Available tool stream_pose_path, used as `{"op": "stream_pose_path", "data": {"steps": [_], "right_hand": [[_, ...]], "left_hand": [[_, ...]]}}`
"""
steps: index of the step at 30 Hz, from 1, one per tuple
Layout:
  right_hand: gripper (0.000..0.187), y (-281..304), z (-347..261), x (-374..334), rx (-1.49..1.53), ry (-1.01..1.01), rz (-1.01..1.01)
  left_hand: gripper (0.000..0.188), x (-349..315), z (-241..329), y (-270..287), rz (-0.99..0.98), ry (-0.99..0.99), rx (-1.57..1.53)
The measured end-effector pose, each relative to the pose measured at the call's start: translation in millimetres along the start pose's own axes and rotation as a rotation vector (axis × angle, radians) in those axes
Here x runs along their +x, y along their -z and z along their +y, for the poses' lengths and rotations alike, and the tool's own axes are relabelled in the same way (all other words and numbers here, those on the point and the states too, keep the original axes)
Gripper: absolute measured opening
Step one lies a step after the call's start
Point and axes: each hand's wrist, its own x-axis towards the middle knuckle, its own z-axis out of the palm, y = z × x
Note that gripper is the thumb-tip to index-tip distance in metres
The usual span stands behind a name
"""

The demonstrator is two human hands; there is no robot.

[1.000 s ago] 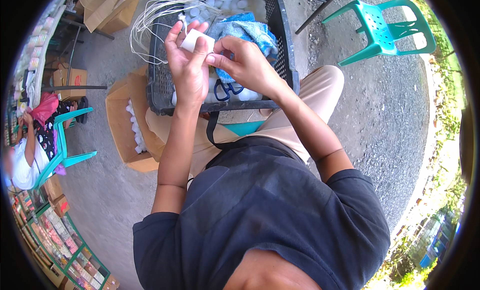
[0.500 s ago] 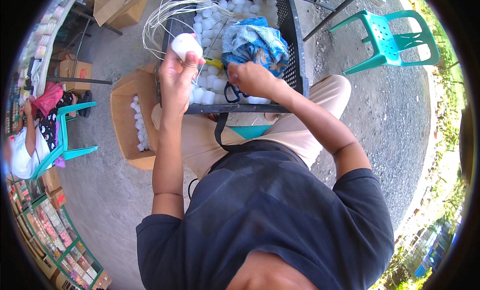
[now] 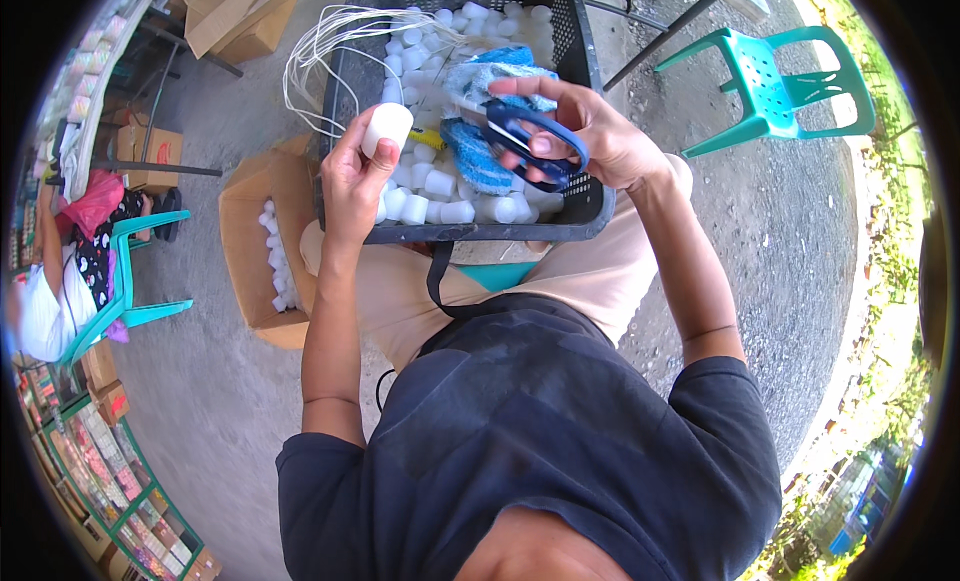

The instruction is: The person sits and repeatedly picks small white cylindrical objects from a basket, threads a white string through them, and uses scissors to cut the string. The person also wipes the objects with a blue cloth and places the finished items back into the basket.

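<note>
My left hand (image 3: pixel 352 186) grips a smooth white cylinder (image 3: pixel 387 129) between thumb and fingers, over the near left side of a black plastic crate (image 3: pixel 490 226). My right hand (image 3: pixel 615 141) holds a pair of scissors (image 3: pixel 540 146) by its dark blue handles, blades pointing left toward the cylinder. Beneath both hands, many similar white cylinders (image 3: pixel 440 183) fill the crate. A blue and white towel (image 3: pixel 470 156) lies on them, partly hidden by the scissors. Loops of thin white cord (image 3: pixel 310 56) hang over the crate's far left edge, and something yellow (image 3: pixel 428 139) shows beside the towel.
An open cardboard box (image 3: pixel 245 216) with more white cylinders stands left of the crate. A green plastic chair (image 3: pixel 765 81) is at the far right. At the left edge, another person (image 3: pixel 55 291) sits in a green chair (image 3: pixel 125 291), near shelves (image 3: pixel 120 471) of goods.
My right hand has lifted the scissors from the crate beside the towel and turned its blades leftward. My left hand has tilted the white cylinder and shifted slightly.
</note>
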Motion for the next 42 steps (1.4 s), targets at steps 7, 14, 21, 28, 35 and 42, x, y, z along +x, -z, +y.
{"op": "stream_pose_path", "data": {"steps": [7,14,21,28,35,42], "right_hand": [[0.06,-44,-27,11,-0.019,0.656,0.26],[0.05,-42,-18,13,-0.095,0.874,0.338],[0.051,-40,-13,12,-0.118,0.844,0.267],[0.046,-44,-16,14,-0.102,0.788,0.265],[0.051,-44,-14,10,-0.293,0.792,0.273],[0.049,-46,-17,16,-0.279,0.757,0.274]], "left_hand": [[0.048,7,14,-22,-0.12,0.06,-0.039],[0.048,4,12,-30,-0.143,0.043,-0.011],[0.047,7,10,-30,-0.136,0.037,-0.023],[0.051,7,9,-34,-0.105,0.031,-0.039],[0.051,5,13,-33,-0.104,0.007,-0.004],[0.05,11,11,-31,-0.095,-0.001,-0.011]]}}
